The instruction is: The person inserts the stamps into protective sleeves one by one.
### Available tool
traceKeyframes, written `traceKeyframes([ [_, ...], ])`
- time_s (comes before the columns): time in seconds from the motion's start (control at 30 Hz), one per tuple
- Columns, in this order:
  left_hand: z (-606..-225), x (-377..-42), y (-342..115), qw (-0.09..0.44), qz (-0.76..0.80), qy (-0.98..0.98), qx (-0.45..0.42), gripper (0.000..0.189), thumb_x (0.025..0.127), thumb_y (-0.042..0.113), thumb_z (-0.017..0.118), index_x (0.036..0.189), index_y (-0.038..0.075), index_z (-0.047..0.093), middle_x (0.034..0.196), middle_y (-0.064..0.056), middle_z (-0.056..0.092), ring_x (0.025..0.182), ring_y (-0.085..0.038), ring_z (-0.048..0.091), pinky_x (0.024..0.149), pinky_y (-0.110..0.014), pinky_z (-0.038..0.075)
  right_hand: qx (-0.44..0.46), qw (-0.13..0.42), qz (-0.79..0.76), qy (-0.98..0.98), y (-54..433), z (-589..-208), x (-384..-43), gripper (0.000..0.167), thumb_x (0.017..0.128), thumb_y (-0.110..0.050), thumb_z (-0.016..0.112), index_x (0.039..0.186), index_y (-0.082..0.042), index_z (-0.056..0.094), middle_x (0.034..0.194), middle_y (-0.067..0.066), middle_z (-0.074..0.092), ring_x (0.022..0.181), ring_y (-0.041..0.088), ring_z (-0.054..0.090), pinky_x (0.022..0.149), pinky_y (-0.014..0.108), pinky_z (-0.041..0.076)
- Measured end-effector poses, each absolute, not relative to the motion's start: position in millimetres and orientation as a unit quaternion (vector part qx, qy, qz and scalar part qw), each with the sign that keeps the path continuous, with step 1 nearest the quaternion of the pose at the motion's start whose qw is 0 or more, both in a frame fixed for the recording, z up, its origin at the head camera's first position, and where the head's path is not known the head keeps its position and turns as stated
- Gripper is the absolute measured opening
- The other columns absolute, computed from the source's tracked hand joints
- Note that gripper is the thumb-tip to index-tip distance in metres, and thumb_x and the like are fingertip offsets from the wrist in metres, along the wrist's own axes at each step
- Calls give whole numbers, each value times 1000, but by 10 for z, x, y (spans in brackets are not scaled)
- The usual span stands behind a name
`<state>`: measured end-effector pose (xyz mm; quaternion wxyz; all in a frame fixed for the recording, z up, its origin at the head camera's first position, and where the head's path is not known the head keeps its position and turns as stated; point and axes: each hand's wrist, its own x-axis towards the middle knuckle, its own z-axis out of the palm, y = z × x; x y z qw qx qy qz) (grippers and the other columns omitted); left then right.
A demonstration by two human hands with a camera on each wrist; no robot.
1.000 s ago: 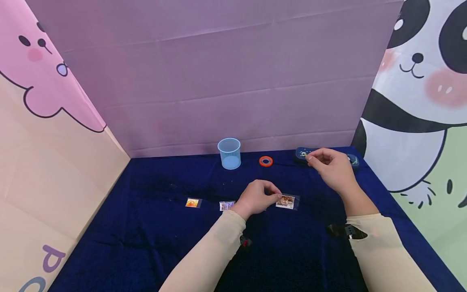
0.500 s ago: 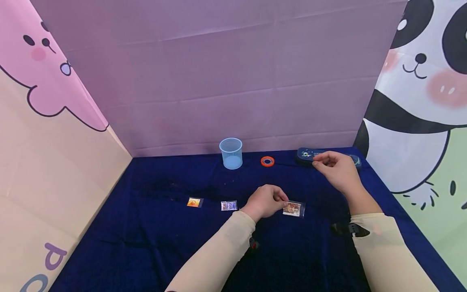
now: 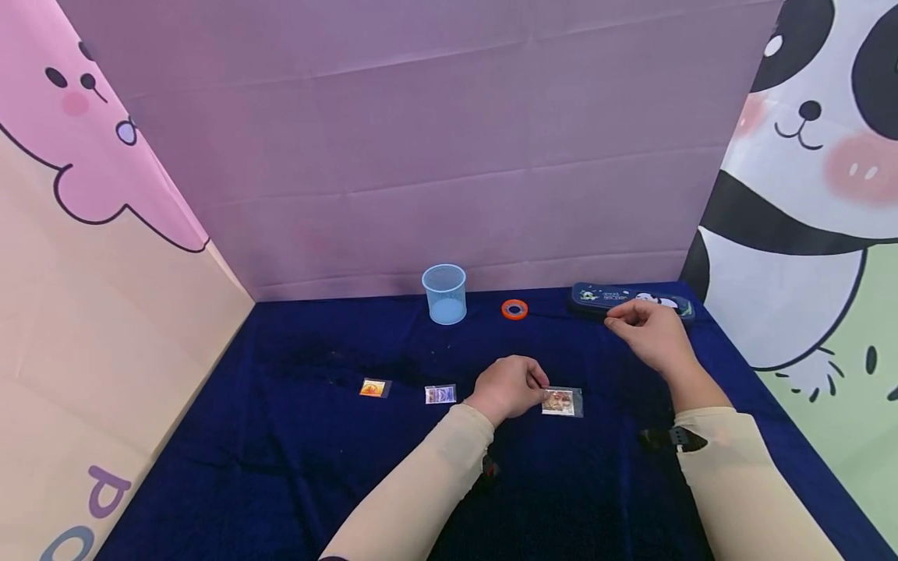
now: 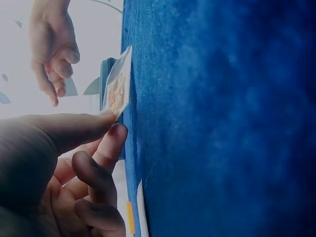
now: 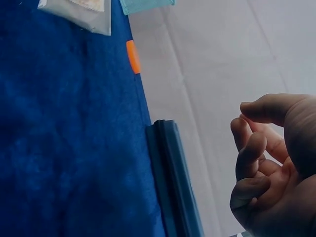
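Note:
My left hand (image 3: 510, 387) pinches the left edge of a small clear packet with a brown-toned picture card (image 3: 559, 402) in it, close over the blue cloth. In the left wrist view, thumb and forefinger grip the corner of this packet (image 4: 118, 91), which stands tilted. My right hand (image 3: 647, 333) hovers in front of the dark blue pencil case (image 3: 596, 296), its fingers loosely curled. Nothing shows between thumb and forefinger of the right hand (image 5: 271, 153) in the right wrist view. Left of my left hand lie a purple-printed packet (image 3: 440, 395) and an orange-printed packet (image 3: 373, 388).
A translucent blue cup (image 3: 445, 296) stands at the back, with an orange ring-shaped roll (image 3: 514, 309) to its right. The dark blue cloth (image 3: 295, 452) covers the table. Printed fabric walls enclose the back and both sides.
My left hand has shifted slightly right and nearer with the picture card packet, uncovering the purple-printed packet. My right hand has moved a little right and down, showing more of the pencil case.

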<state>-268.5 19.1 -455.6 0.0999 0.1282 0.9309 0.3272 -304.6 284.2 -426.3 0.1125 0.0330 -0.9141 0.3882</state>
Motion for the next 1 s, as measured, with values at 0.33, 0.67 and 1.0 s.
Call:
traceKeyframes([
  [0.33,-4580,-2708,166,100,308,938,121,11,93,29,83,97,27,72,80,13,61,73,-9,58,74,-30,48,35,52,381,-922,2873,-4409,-3084,30,103,-31,69,118,-6,73,108,15,71,94,31,63,77,40,51],
  [0.67,-4546,-2726,179,84,269,949,139,11,93,30,82,97,26,72,79,12,60,71,-9,57,71,-28,48,44,16,376,-926,2880,-4461,-3108,33,104,-32,68,122,-4,72,107,14,71,90,29,63,77,38,52],
  [1.0,-4536,-2703,93,77,265,950,149,14,95,35,80,104,26,73,81,12,60,72,-8,56,70,-28,48,39,-4,379,-925,2867,-4541,-3097,33,104,-31,68,121,-3,71,107,15,71,90,28,64,79,42,55],
])
